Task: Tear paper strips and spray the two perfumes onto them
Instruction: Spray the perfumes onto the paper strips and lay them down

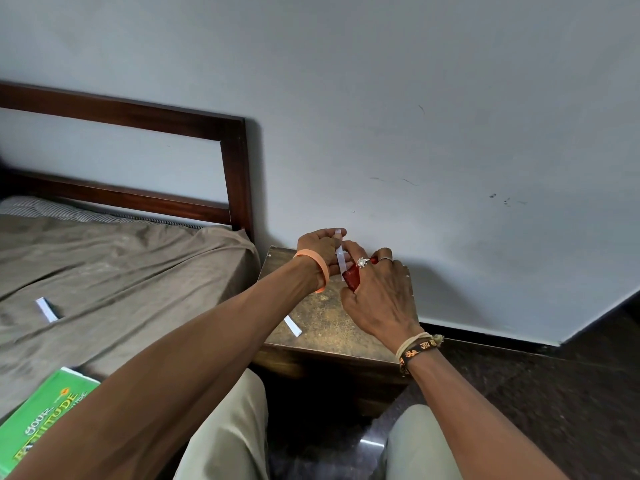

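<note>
- Pinching a white paper strip upright with the left hand, thumb and fingertips closed on its upper end, above the far side of the bedside table.
- Gripping a red perfume bottle in the right hand, fingers curled round it, just beside the lower end of the held strip and seemingly turned toward the paper.
- Judged as mid-task: tearing at least partly done, with a second strip lying flat near the table's left edge and a third strip well apart on the bed sheet.
- Likely at the spraying step for one perfume; no telling of scent already on either loose strip.
- Left to do, as far as shown: spraying of the other perfume, with no second bottle anywhere in view.
- Hidden: most of the red bottle behind the right hand's fingers; nozzle and cap not made out; pressing of the sprayer impossible to confirm, and no mist visible.
- Cut off: green book at the lower left corner, under the left forearm, title only partly readable.
- Not seen: any larger sheet as source of the strips.
</note>
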Tool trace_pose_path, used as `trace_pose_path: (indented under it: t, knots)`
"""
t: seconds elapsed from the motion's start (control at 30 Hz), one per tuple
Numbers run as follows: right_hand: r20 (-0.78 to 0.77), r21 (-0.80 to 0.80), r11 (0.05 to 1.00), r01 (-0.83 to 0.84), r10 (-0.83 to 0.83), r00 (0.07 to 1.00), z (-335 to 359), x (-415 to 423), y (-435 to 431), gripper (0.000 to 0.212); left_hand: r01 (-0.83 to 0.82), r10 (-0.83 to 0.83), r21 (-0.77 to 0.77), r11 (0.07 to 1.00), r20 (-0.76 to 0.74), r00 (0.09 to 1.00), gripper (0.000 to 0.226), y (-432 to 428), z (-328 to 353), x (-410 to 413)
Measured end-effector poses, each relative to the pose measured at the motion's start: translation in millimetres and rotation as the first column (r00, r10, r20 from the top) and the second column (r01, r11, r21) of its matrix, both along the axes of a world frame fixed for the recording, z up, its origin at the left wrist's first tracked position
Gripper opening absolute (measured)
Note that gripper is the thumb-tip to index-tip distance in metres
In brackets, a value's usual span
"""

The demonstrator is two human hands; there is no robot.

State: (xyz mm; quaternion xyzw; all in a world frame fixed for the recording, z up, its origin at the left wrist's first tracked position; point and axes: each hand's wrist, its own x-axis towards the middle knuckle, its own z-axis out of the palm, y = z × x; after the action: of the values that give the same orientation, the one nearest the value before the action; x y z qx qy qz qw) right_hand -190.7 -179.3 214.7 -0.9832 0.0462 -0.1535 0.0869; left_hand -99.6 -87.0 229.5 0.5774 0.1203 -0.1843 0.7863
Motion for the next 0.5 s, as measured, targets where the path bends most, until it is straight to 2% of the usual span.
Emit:
trace_pose_path:
  t: [0.13,0.23,0.3,0.33,0.4,0.5]
  knots:
    - [0.03,0.069,0.997,-0.015,0.013,0.999,0,-2,1,0.074,0.009,-0.009,-0.008,1.0,0.002,1.0,0.014,1,-1,4]
    - [0.073,0.262,0.964,-0.04,0.021,0.997,1,-4,0,0.085,0.045,-0.045,-0.029,0.999,0.004,0.999,0.016,3,-3,5]
    - [0.09,0.452,0.891,-0.036,-0.006,0.996,-2,-5,-1,0.09,0.05,-0.05,-0.019,0.999,0.01,0.999,0.017,5,-8,7]
    - [0.073,0.55,0.835,-0.003,-0.044,0.996,-3,-5,-3,0.086,0.046,-0.045,-0.009,0.999,0.017,0.999,0.017,5,-11,8]
    - [0.007,0.689,0.722,0.07,-0.103,0.995,-12,-3,-8,0.064,0.035,-0.036,0.012,0.999,0.032,0.999,0.018,7,-20,10]
    - [-0.02,0.771,0.629,0.098,-0.13,0.991,-35,0,-18,0.04,0.046,-0.047,0.044,0.998,0.02,0.999,0.018,4,-38,10]
